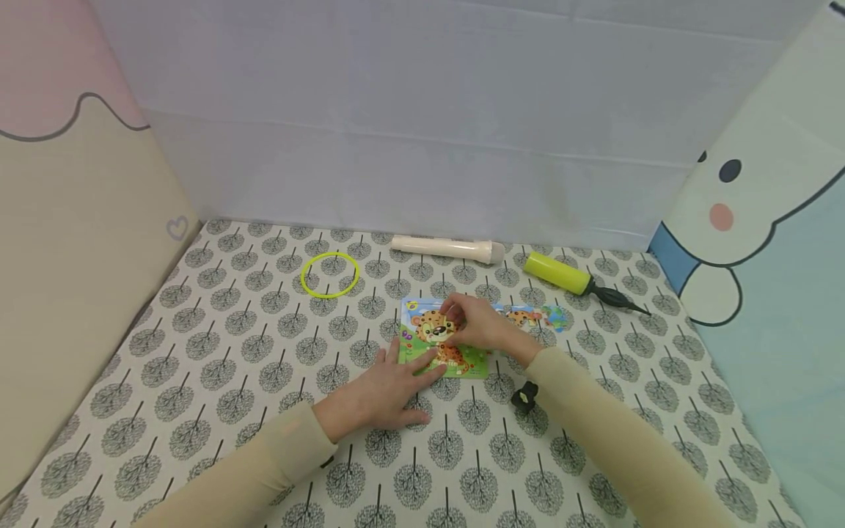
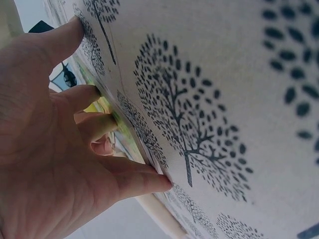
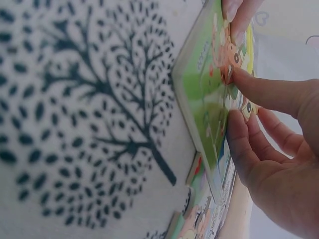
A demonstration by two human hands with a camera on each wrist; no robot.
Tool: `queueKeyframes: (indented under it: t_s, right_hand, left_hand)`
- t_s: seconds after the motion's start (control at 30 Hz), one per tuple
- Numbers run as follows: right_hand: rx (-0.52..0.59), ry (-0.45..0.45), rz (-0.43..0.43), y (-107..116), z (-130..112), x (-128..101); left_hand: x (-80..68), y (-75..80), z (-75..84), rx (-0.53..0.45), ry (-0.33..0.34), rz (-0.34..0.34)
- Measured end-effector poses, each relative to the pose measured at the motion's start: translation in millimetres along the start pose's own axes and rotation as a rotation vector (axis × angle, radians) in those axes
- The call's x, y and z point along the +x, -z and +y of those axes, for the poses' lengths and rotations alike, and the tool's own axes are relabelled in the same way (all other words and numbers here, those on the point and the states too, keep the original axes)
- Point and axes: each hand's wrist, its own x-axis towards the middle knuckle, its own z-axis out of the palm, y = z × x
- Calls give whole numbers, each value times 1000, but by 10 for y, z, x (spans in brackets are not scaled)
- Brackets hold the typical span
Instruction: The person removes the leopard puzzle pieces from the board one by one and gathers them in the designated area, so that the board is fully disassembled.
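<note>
A leopard jigsaw puzzle board (image 1: 411,370) with a green and blue picture lies flat on the table. My left hand (image 1: 391,389) rests at its near left edge, fingers spread and fingertips on the board. Over the leopard's face, my right hand (image 1: 478,323) pinches a small jigsaw piece (image 3: 233,90) between thumb and fingers, close above the board. The fingers partly hide that piece. Loose jigsaw pieces (image 1: 556,320) with leopard and sky printing lie just right of the board, partly behind the right wrist.
Behind the board lies a whitish tube with a translucent end (image 1: 449,248). A yellow-green hand pump (image 1: 560,274) with a black nozzle lies at back right, a yellow ring (image 1: 304,277) at back left. A small black knob-like object (image 1: 524,397) sits by the right forearm.
</note>
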Motion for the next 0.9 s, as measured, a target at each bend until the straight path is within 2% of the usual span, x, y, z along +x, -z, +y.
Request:
queueKeyframes:
  t_s: [0.1, 0.3, 0.37, 0.5, 0.9]
  right_hand:
    - [40, 31, 13, 5, 23, -11]
    - [242, 116, 15, 62, 58, -46]
    - [290, 115, 18, 83, 84, -54]
    - [335, 56, 53, 142, 110, -113]
    - [383, -72, 136, 392, 512, -394]
  left_hand:
    - [6, -6, -2, 6, -3, 2]
    - [14, -19, -9, 13, 0, 1]
    - [12, -21, -12, 9, 1, 3]
    - [2, -10, -8, -3, 1, 7]
    - [-16, 8, 7, -12, 2, 6]
